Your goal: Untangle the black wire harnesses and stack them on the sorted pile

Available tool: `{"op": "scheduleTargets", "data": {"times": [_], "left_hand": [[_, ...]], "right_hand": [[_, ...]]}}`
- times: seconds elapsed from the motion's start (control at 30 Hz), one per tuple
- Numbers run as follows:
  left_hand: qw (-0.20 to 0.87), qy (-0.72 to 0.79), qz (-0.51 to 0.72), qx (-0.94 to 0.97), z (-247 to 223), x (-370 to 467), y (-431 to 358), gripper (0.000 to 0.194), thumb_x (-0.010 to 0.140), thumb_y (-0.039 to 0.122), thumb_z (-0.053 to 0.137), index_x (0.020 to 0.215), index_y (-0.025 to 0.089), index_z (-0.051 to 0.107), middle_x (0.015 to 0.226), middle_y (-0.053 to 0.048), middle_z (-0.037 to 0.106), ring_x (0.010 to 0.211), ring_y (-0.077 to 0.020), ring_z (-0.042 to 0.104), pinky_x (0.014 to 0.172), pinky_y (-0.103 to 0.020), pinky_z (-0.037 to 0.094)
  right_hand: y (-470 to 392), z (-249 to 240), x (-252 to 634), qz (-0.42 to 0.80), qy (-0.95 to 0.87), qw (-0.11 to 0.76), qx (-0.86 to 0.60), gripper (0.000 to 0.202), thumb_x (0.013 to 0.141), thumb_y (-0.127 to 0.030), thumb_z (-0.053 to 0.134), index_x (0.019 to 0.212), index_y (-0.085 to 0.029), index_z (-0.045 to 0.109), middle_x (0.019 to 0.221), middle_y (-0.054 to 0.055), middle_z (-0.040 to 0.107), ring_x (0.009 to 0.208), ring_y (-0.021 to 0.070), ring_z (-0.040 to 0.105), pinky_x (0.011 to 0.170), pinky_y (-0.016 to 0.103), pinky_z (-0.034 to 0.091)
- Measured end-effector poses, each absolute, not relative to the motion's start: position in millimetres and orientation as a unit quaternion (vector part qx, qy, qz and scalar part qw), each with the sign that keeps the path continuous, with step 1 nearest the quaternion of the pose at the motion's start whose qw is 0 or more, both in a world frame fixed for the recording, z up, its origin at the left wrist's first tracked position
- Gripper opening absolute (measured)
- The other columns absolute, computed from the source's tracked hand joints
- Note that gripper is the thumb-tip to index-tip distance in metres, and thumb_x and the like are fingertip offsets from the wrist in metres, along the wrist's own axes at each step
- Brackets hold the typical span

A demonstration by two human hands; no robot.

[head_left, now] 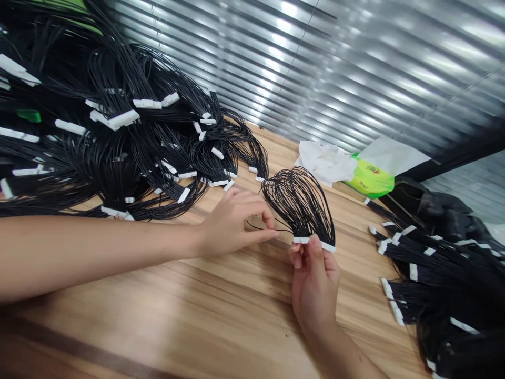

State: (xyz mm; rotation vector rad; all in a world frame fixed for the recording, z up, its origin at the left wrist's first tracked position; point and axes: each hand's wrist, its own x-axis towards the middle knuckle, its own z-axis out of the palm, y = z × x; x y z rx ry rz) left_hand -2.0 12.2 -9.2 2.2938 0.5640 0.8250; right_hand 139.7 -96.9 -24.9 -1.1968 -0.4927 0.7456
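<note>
My right hand (315,279) grips a white connector strip (328,246) between thumb and fingers. From the strip's far side a wiring harness of many thin black wires (300,197) fans up and loops over to the left. To its left, my left hand (240,221) has thumb and index finger brought together around a single black wire (284,230). That wire runs from the left end of the strip into the pinch and shows again inside the curl of the fingers. The harness's far end lies near the table, partly hidden behind my left hand.
A large heap of black harnesses (158,126) with white connectors fills the left of the wooden table (221,316). More harnesses (442,284) lie at the right. White tissue (325,160) and a green-yellow packet (369,176) sit by the corrugated metal wall (315,79).
</note>
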Motion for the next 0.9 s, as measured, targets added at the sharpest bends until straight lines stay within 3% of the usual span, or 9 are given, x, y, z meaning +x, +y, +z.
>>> {"op": "scheduleTargets", "data": {"times": [0.1,0.17,0.3,0.4,0.6,0.9], "left_hand": [[0.410,0.219,0.269,0.844,-10.6,-1.7,12.2,0.035,0.097,0.041,0.043,0.082,0.017,0.063,0.076,0.001,0.064,0.076,-0.0121,0.056,0.077,-0.026,0.036],[0.466,0.238,0.251,0.814,-13.7,-1.0,13.1,0.036,0.100,0.035,0.035,0.094,0.017,0.065,0.083,0.000,0.065,0.072,-0.0110,0.056,0.070,-0.023,0.039],[0.474,0.288,0.246,0.795,-20.1,0.4,15.3,0.029,0.093,0.030,0.049,0.117,0.021,0.060,0.086,0.001,0.065,0.060,-0.0093,0.051,0.064,-0.021,0.042],[0.485,0.261,0.231,0.802,-21.9,0.7,15.7,0.028,0.091,0.034,0.053,0.111,0.019,0.064,0.082,0.000,0.067,0.068,-0.0124,0.057,0.071,-0.023,0.045],[0.552,0.184,0.242,0.777,-24.3,1.5,15.0,0.027,0.093,0.031,0.048,0.097,0.012,0.067,0.093,-0.006,0.070,0.087,-0.0167,0.063,0.080,-0.026,0.050],[0.573,0.121,0.317,0.746,-21.9,3.7,9.7,0.020,0.090,0.031,0.056,0.094,0.015,0.067,0.095,-0.006,0.071,0.101,-0.0190,0.063,0.094,-0.032,0.050]], "right_hand": [[-97.3,-21.5,138.6,0.339,-0.210,0.745,-0.535,0.035,0.068,-0.046,0.079,0.058,-0.018,0.062,0.055,-0.003,0.059,0.047,0.0073,0.040,0.048,0.023,0.037],[-99.0,-19.8,137.2,0.331,-0.212,0.752,-0.530,0.035,0.068,-0.046,0.080,0.057,-0.018,0.061,0.054,-0.003,0.059,0.046,0.0067,0.039,0.047,0.022,0.038],[-106.5,-21.0,133.2,0.300,-0.255,0.753,-0.527,0.034,0.072,-0.046,0.076,0.059,-0.018,0.064,0.053,-0.002,0.061,0.044,0.0074,0.044,0.041,0.020,0.036],[-112.7,-24.6,131.5,0.298,-0.296,0.737,-0.530,0.031,0.077,-0.045,0.073,0.064,-0.018,0.067,0.055,-0.001,0.062,0.044,0.0086,0.049,0.040,0.020,0.036],[-113.4,-27.4,131.3,0.327,-0.313,0.712,-0.537,0.031,0.080,-0.045,0.070,0.065,-0.018,0.067,0.055,-0.001,0.061,0.045,0.0083,0.048,0.040,0.019,0.038],[-117.2,-29.5,128.7,0.356,-0.343,0.661,-0.565,0.036,0.080,-0.049,0.067,0.064,-0.017,0.064,0.055,0.002,0.063,0.043,0.0107,0.048,0.039,0.022,0.037]]}}
